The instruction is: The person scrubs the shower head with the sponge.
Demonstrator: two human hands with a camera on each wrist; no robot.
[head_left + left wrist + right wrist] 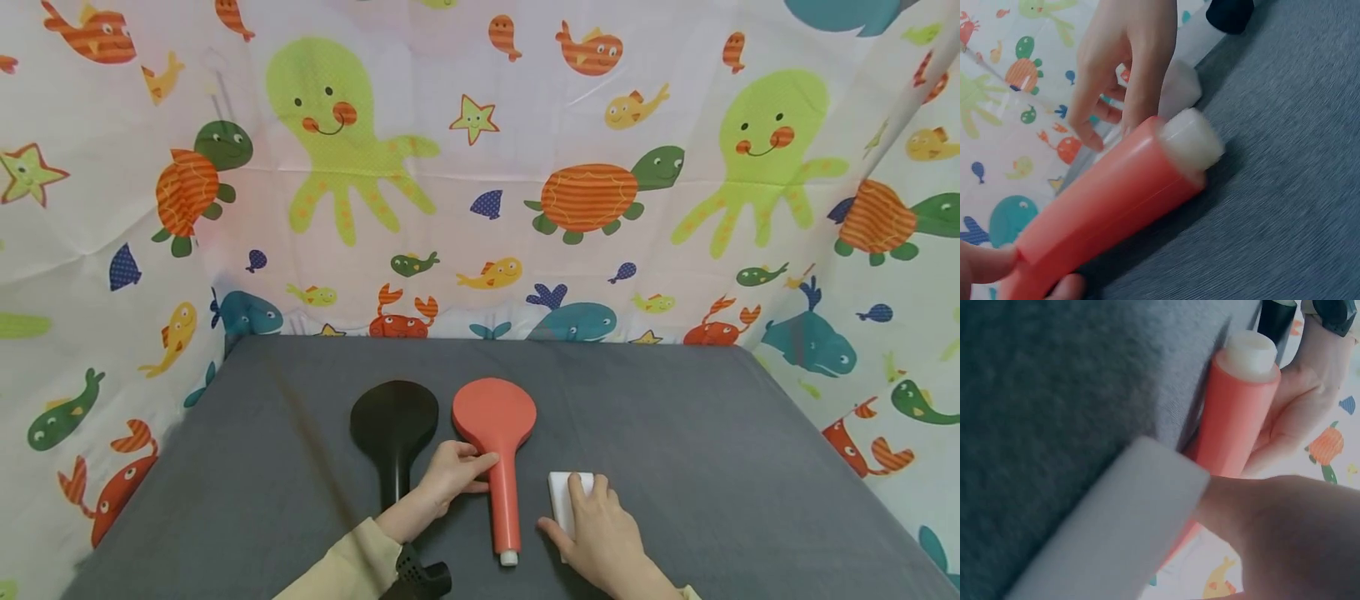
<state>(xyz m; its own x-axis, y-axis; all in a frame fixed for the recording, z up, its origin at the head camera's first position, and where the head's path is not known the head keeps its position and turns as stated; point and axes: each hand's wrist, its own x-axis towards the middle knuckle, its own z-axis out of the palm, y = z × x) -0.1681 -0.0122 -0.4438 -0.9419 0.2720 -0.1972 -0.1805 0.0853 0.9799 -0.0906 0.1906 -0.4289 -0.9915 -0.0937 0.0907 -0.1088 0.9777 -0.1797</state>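
Note:
A coral-red hand shower head (495, 412) lies on the grey cloth, its round head away from me and its handle toward me. The handle ends in a white fitting (1194, 140). My left hand (453, 475) holds the handle just below the head, thumb on top and fingers at the side. A white rectangular block (561, 500) is under my right hand (600, 529), to the right of the handle. That hand's fingers reach over the block's far end, with the thumb at its left side. In the right wrist view the block (1122, 525) fills the lower left.
A black shower head (393, 417) lies to the left of the red one, its handle partly behind my left wrist. The grey cloth (660, 408) covers the table. A sea-animal curtain (465, 192) stands along its back and sides.

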